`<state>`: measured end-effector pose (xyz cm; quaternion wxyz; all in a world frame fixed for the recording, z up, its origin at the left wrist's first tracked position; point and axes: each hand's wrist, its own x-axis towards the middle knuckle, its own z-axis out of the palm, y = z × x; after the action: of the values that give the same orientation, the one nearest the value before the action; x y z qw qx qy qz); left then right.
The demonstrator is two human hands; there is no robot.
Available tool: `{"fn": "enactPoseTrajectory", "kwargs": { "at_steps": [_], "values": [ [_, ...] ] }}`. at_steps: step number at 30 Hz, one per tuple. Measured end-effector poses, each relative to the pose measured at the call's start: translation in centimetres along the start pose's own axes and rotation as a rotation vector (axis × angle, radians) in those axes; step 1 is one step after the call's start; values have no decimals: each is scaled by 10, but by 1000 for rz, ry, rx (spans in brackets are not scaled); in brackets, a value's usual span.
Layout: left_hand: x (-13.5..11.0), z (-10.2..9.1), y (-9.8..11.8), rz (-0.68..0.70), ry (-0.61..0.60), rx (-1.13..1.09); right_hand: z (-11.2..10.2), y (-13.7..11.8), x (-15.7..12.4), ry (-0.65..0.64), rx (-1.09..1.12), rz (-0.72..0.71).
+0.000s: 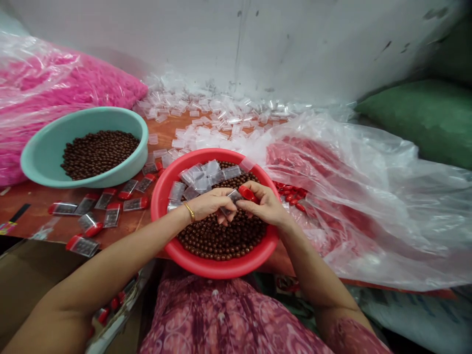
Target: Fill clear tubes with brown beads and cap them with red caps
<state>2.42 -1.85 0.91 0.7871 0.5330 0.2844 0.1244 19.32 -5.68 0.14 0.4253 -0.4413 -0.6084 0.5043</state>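
Observation:
A red basin [162, 196] full of small brown beads [221, 236] sits in front of me, with several clear empty vials [201, 177] lying on the beads at its far side. Both hands meet over the basin. My left hand [212, 204] is closed around a small clear vial [233, 197]. My right hand [263, 204] pinches a red cap [248, 193] at the vial's end. A gold bracelet [190, 211] circles my left wrist.
A teal basin [40, 152] of brown beads stands at the left. Filled, red-capped vials [110, 211] lie between the basins. Clear vials [206, 115] are heaped near the wall. A clear bag of red caps [332, 196] spreads right; a pink-filled bag [55, 83] lies far left.

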Motion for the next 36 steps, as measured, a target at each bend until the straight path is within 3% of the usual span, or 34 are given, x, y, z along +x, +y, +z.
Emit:
{"fn": "enactPoseTrajectory", "kwargs": {
  "at_steps": [9, 14, 21, 25, 30, 33, 36],
  "values": [
    [2, 0, -1, 105, 116, 12, -5, 20, 1, 149, 137, 104],
    [6, 3, -9, 190, 222, 188, 1, 16, -4, 244, -160, -22],
    [8, 4, -18, 315, 331, 297, 6, 10, -12, 195, -480, -305],
    [5, 5, -16, 348, 431, 444, 0, 11, -15, 110, -700, -351],
    [-2, 9, -8, 166, 357, 398, -7, 2, -18, -24, -906, -392],
    [-4, 8, -5, 274, 337, 447, -9, -6, -17, -27, -798, -405],
    [-3, 7, -3, 331, 274, 528, -6, -14, -14, 114, -619, -364]
  ]
}}
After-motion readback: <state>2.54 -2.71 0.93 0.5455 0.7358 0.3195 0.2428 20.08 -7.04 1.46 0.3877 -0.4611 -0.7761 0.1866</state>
